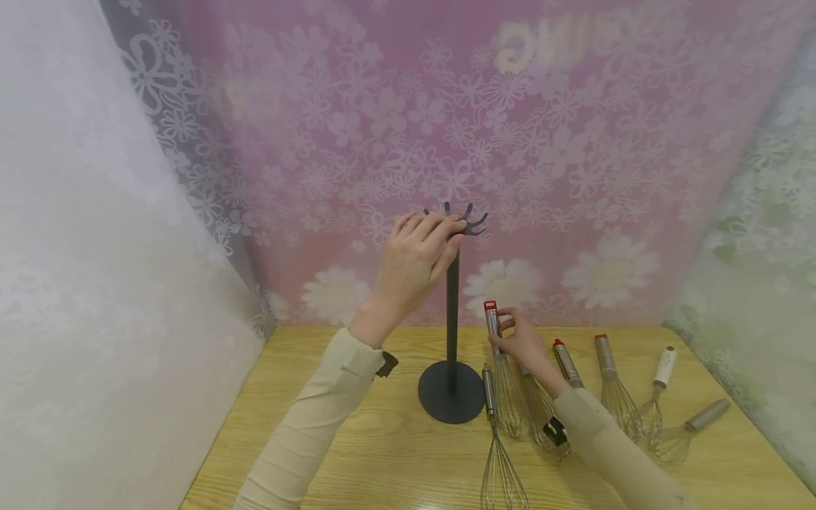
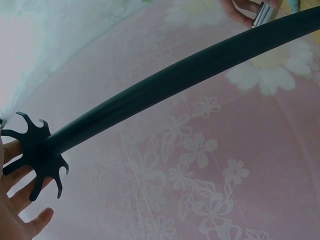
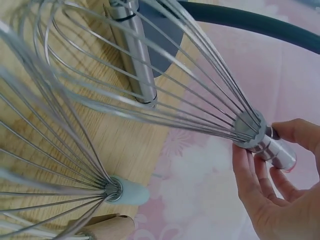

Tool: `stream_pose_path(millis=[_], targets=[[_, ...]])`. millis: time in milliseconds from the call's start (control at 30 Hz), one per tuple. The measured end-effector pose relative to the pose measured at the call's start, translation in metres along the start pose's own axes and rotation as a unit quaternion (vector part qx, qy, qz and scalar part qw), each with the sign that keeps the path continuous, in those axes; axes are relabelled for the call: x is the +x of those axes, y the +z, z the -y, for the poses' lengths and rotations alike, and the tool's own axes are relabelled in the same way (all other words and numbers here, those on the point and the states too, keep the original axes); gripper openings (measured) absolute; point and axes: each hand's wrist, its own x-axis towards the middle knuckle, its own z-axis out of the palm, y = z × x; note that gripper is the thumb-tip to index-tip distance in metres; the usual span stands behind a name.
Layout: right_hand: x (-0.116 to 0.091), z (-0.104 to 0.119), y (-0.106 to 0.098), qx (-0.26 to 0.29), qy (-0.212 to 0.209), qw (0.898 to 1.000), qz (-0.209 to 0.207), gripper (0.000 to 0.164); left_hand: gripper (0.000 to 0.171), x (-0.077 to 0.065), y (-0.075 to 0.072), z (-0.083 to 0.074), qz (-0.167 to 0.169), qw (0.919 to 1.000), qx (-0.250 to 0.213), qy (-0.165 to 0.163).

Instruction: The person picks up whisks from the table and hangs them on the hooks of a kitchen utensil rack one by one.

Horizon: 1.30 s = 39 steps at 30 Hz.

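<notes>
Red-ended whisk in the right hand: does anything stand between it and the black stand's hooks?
Nothing visible stands between the red-ended whisk and the hooks on the right in the head view. The left hand is at the top of the black stand, covering part of its left side there.

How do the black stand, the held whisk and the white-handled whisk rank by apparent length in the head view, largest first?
1. Black stand
2. Held whisk
3. White-handled whisk

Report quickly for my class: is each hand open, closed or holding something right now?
Left hand: open, at the hooked top of the black stand.
Right hand: closed, holding a red-ended whisk by its handle.
</notes>
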Motion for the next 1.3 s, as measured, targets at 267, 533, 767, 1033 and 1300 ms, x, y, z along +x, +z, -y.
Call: stream_pose_path(millis=[267,533,767,1033,1300], targets=[[-0.008,0.004,0.001,0.024,-0.013,0.999,-0.032,0.055,0.026,-0.001,-0.002,-0.001,-0.002,1.0000,0.001,0.001],[-0.017,0.010,-0.002,0.056,-0.054,0.994,-0.077,0.056,0.025,0.000,0.001,0.000,-0.005,1.0000,0.003,0.002],[-0.018,0.010,0.001,0.029,-0.105,0.982,-0.152,0.054,0.024,0.000,0.000,0.000,-0.006,1.0000,0.005,0.001],[-0.019,0.015,0.000,0.081,-0.130,0.971,-0.184,0.055,0.024,0.000,-0.001,0.000,-0.010,0.9999,-0.001,-0.002],[-0.028,0.026,-0.002,0.119,-0.151,0.963,-0.190,0.056,0.025,-0.002,0.000,0.000,-0.005,1.0000,0.002,-0.004]])
